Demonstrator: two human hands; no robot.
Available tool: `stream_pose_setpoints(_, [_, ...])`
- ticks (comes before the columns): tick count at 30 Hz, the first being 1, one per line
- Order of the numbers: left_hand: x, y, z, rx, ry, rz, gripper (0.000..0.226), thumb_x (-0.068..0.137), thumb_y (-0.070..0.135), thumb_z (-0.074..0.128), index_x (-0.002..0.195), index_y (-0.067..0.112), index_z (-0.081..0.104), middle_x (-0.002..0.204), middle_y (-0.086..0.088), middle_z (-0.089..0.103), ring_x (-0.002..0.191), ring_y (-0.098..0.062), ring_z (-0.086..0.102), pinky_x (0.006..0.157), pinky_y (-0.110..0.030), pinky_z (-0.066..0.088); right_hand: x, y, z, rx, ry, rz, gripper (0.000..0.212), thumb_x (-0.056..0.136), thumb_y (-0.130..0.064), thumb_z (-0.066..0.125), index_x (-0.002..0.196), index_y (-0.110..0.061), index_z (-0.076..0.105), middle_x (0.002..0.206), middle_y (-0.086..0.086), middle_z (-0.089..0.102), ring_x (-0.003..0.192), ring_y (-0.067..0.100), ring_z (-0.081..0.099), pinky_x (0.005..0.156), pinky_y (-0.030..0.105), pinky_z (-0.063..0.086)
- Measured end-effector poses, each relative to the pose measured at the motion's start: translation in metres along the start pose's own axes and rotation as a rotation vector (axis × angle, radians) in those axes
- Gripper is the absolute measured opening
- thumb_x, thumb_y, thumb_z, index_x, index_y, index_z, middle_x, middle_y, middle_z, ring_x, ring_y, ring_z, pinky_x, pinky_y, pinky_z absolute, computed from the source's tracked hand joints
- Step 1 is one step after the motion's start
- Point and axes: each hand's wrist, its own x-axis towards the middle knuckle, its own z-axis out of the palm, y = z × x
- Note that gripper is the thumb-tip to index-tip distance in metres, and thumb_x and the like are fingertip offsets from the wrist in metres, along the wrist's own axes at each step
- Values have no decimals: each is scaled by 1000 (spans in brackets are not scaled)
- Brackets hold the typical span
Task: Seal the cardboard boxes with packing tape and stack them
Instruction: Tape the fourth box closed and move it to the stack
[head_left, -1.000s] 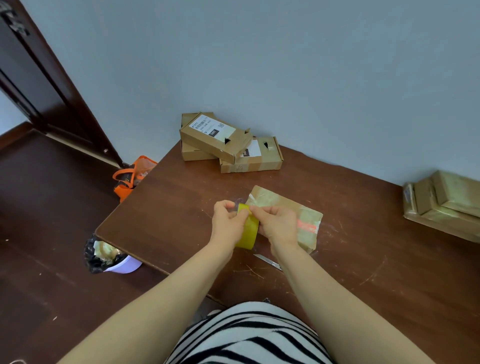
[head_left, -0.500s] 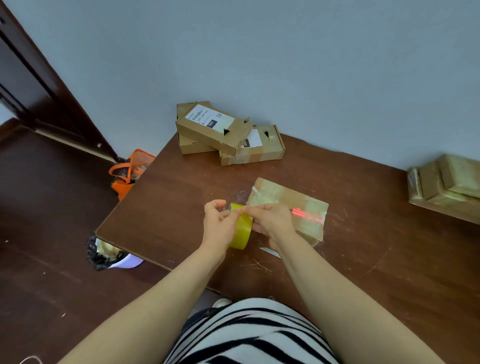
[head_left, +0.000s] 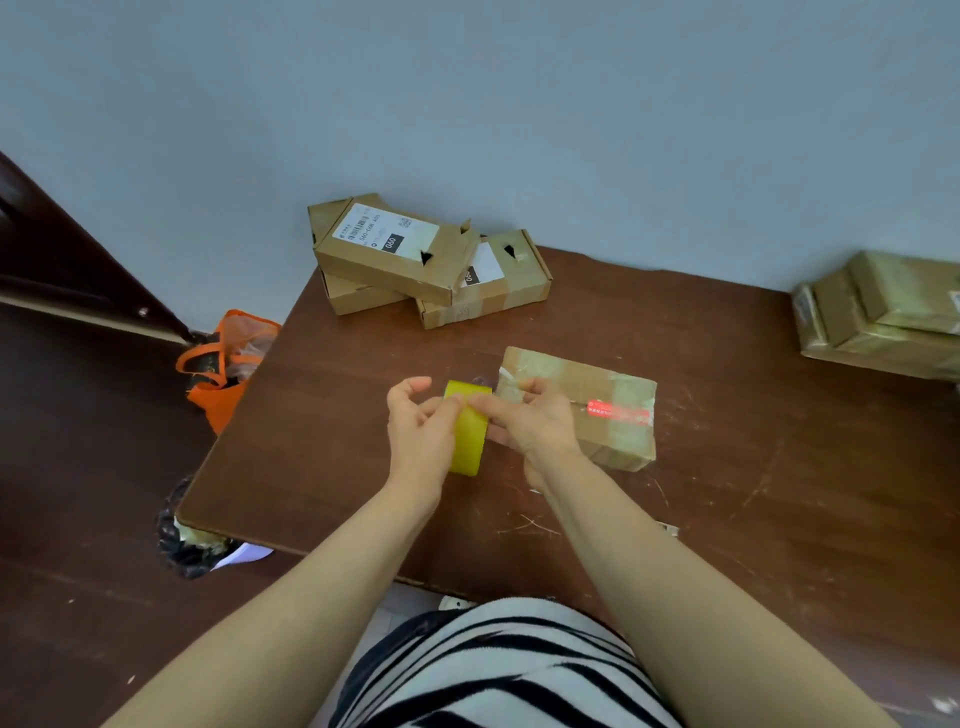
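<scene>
The left grip (head_left: 418, 436) clasps the yellow tape roll (head_left: 467, 441), which stands on edge over the worktop (head_left: 727, 493) with its flat faces turned left and right. The right grip (head_left: 535, 426) pinches the roll's top. Just behind it lies the taped box (head_left: 608, 395), its long axis running left to right.

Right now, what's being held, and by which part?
The yellow tape roll, upright. The left hand grips its left side; the right hand pinches the top of its rim. Whether it has the loose tape end cannot be told.
</scene>
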Motion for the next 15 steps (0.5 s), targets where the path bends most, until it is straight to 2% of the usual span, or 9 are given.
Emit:
stream_pose_setpoints(1, [1, 0, 0, -4, -3, -5, 35, 88, 9, 63, 113, 20, 41, 82, 3, 59, 76, -11, 54, 73, -29, 44, 1, -2, 0, 25, 21, 21, 52, 68, -1, 83, 107, -8, 49, 98, 8, 57, 74, 18, 66, 77, 36, 59])
stream_pose_setpoints(2, [2, 1, 1, 8, -14, -3, 34, 89, 9, 62, 113, 20, 40, 83, 3, 60, 75, -10, 54, 72, -29, 44, 2, -4, 0, 30, 24, 29, 56, 68, 1, 82, 108, -9, 45, 104, 8, 54, 77, 19, 66, 76, 36, 59])
stream_pose_setpoints(4, [6, 1, -1, 43, -14, 11, 35, 89, 9, 62, 115, 20, 41, 83, 2, 60, 74, -10, 53, 70, -27, 44, 2, -6, 2, 44, 23, 32, 43, 78, 4, 73, 106, -11, 44, 103, 7, 50, 78, 21, 65, 71, 33, 59])
stream_pose_setpoints(7, [16, 6, -8, 100, 22, 71, 38, 90, 10, 61, 123, 18, 42, 94, -2, 61, 83, -18, 57, 77, -31, 45, 3, -8, -1, 111, 69, 60, 24, 95, -1, 42, 116, -12, 42, 99, 7, 54, 66, 25, 69, 70, 35, 60])
stream_pose_setpoints(9, [29, 6, -20, 418, -13, 245, 50, 93, 13, 57, 138, 12, 35, 109, -6, 61, 96, -25, 60, 80, -30, 42, 6, -7, -11, 100, 107, 32, 24, 96, -3, 36, 116, -14, 44, 99, 5, 54, 64, 25, 69, 75, 38, 59])
stream_pose_setpoints(11, [44, -1, -35, 927, -107, 378, 58, 96, 17, 52, 148, 12, 26, 116, -10, 63, 102, -31, 61, 82, -34, 45, 9, -7, -25, 47, 190, -38, 21, 97, -3, 37, 112, -14, 47, 100, 4, 54, 60, 19, 67, 67, 31, 60])
stream_pose_setpoints(13, [55, -12, -42, 1357, -214, 457, 55, 95, 13, 48, 147, 14, 31, 108, -15, 65, 94, -35, 62, 78, -42, 49, 9, -6, -38, 17, 280, -98, 22, 96, 2, 36, 103, -14, 50, 94, 5, 58, 56, 15, 63, 61, 26, 58])
stream_pose_setpoints(15, [58, -19, -41, 1516, -296, 411, 56, 91, 6, 48, 144, 13, 34, 104, -17, 64, 93, -35, 61, 76, -41, 48, 10, -2, -50, 4, 368, -135, 29, 92, 6, 32, 99, -12, 53, 87, 5, 59, 54, 13, 57, 53, 23, 53])
